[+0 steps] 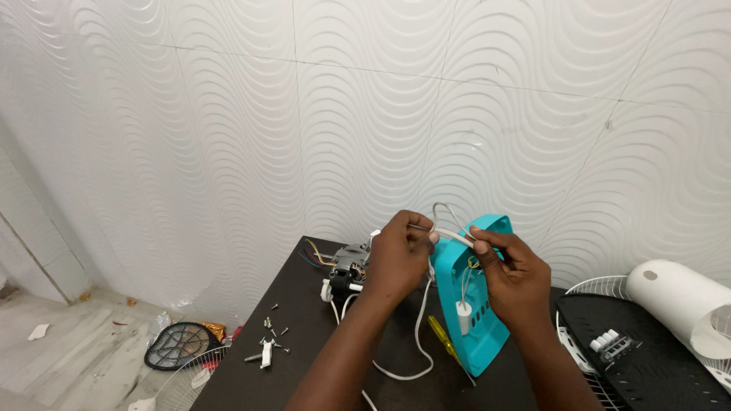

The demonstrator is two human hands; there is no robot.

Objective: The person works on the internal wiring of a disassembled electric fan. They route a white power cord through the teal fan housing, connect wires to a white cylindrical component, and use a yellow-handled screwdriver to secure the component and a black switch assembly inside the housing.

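A white tiled wall [365, 114] with a wavy pattern fills the upper part of the frame. Below it, in the lower middle, is a dark brown surface [304, 350]. At the lower right lie a black panel [655, 365], a wire grille [601, 288] and a white cylinder part [678, 297]. In the centre stands a turquoise plastic cover [480, 335], tilted, with a small white block [464, 317] hanging on wires inside it. The left hand [397, 259] and the right hand [514, 278] are both above the cover, and their fingers are clenched on a white cable [449, 236], which runs between them just beside the top of the cover. A yellow screwdriver [442, 335] lies near the cover. Small screws [272, 329] are scattered at the lower left of the surface.
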